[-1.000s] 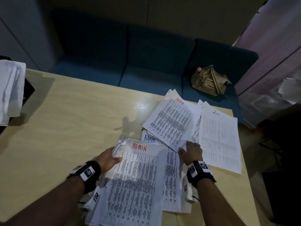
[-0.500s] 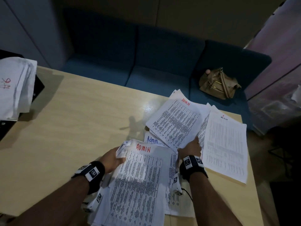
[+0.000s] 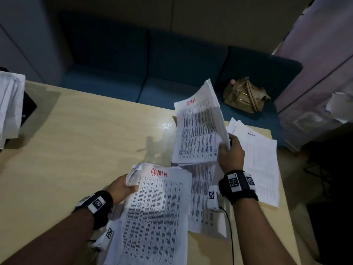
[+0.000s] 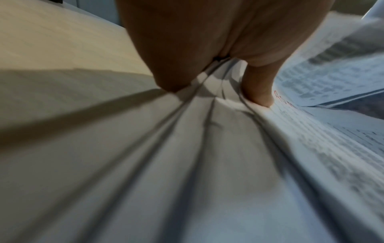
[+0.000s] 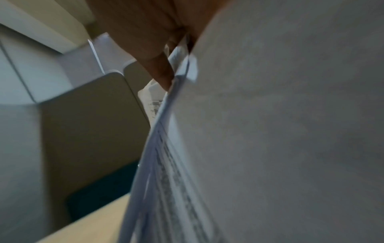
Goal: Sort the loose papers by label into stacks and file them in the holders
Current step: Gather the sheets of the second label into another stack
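My left hand [image 3: 126, 185] grips the left edge of a thick stack of printed sheets [image 3: 156, 217] headed ADMIN in red, near the table's front; in the left wrist view the thumb [image 4: 259, 88] presses on the stack's top sheet [image 4: 187, 164]. My right hand [image 3: 230, 152] holds a second ADMIN bundle [image 3: 198, 131] by its lower right corner, lifted and tilted up off the table. The right wrist view shows that bundle's sheet edges [image 5: 166, 148] pinched under my fingers [image 5: 164, 77]. More ADMIN sheets [image 3: 261, 161] lie flat to the right.
The pale wooden table [image 3: 86, 150] stretches left. Papers in a black holder [image 3: 11, 106] stand at its far left edge. A blue sofa [image 3: 133, 73] runs behind the table, with a tan handbag [image 3: 244, 96] on it.
My right hand has taken hold of the ADMIN bundle that lay flat and lifted it, tilting it upright. My left hand keeps its grip on the near stack.
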`<state>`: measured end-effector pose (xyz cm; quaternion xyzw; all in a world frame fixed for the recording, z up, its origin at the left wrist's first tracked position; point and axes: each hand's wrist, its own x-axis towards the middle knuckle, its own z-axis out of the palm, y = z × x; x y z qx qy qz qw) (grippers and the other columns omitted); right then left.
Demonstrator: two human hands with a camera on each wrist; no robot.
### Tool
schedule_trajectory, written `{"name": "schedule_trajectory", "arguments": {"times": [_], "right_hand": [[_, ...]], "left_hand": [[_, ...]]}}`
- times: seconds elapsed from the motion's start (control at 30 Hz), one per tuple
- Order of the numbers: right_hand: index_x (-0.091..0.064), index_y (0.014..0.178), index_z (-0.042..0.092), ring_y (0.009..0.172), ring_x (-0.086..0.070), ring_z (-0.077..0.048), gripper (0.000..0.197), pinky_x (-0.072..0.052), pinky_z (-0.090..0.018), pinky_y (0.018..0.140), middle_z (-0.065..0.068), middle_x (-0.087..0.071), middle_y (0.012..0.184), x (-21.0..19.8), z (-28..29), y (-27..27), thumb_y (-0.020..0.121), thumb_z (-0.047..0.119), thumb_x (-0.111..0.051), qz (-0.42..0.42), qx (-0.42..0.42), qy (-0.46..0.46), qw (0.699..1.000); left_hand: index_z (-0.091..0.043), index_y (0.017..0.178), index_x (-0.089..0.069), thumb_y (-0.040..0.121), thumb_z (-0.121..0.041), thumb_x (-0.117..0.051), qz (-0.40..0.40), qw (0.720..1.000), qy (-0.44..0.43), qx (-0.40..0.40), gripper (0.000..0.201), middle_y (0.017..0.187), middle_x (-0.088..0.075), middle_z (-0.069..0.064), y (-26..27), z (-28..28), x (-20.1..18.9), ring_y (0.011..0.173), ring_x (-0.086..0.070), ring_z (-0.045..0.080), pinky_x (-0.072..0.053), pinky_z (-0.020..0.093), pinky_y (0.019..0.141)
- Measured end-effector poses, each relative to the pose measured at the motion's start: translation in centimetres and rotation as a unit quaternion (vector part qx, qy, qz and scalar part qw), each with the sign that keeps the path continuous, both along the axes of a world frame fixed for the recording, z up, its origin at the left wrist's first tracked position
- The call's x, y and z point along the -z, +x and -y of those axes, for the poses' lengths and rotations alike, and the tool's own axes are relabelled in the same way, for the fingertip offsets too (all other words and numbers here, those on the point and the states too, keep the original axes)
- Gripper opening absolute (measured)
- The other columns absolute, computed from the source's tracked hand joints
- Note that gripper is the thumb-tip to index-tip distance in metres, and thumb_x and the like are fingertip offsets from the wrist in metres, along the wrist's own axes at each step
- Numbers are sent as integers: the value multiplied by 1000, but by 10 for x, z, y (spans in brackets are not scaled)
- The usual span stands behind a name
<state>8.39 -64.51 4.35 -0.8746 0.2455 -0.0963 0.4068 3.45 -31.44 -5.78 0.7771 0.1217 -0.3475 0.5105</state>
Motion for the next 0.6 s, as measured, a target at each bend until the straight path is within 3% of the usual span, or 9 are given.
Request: {"name": "schedule_trajectory", "arguments": {"times": [0.1, 0.17, 0.23, 0.3, 0.37, 0.47, 0.6], "right_hand": [[-51, 127, 15, 94, -59, -27, 35, -41, -27, 76, -9, -65, 111, -43, 5, -9, 92, 17, -53, 53, 3, -29, 998], [-53, 125, 14, 87, -56, -14, 34, -43, -24, 72, 0, -62, 103, -69, 10, -17, 91, 16, -54, 105, 6, -51, 993], [-55, 122, 12, 81, -52, 1, 32, -45, -11, 68, 7, -58, 100, -94, 12, -25, 90, 12, -56, 184, 10, -52, 982], [-57, 120, 13, 79, -55, 5, 32, -42, -1, 67, 11, -59, 99, -116, 12, -30, 89, 10, -58, 250, 22, -12, 968], [-56, 121, 15, 83, -61, 3, 32, -47, -6, 70, 9, -62, 102, -136, 11, -37, 89, 13, -60, 285, 30, 43, 957], [-53, 126, 8, 93, -65, -10, 38, -52, -13, 71, -5, -65, 113, -150, 5, -43, 89, 9, -60, 300, 29, 105, 948], [-52, 129, 6, 90, -68, -9, 39, -54, -19, 70, -6, -67, 111, -129, -6, -43, 92, -3, -52, 255, 54, 252, 932]], "left_hand": [[-16, 128, -55, 90, -13, -62, -8, 1000, 1, -3, 39, 112, -67, -1, -1, -1, 0, 109, -61, 20, -46, 31, 88], [-17, 130, -54, 90, -16, -64, -11, 1000, 17, 1, 42, 117, -66, 0, -2, 1, -3, 113, -59, 24, -42, 41, 99], [-15, 132, -51, 90, -16, -64, -6, 1000, 28, -2, 44, 119, -63, 1, -2, 4, -2, 111, -56, 23, -40, 39, 99], [-11, 132, -50, 91, -12, -61, 1, 999, 33, -10, 42, 112, -59, 1, -3, 7, -5, 104, -53, 20, -36, 32, 92], [-13, 134, -48, 92, -14, -61, 4, 999, 42, -6, 44, 117, -58, 3, -3, 8, -7, 103, -51, 20, -37, 33, 93], [-14, 135, -47, 91, -19, -62, 3, 998, 55, -11, 47, 128, -58, 10, -4, 8, -12, 104, -52, 24, -39, 39, 97], [-12, 134, -48, 91, -17, -63, 6, 998, 56, -15, 46, 124, -59, 8, -6, 9, -13, 102, -52, 23, -38, 38, 97]]}}
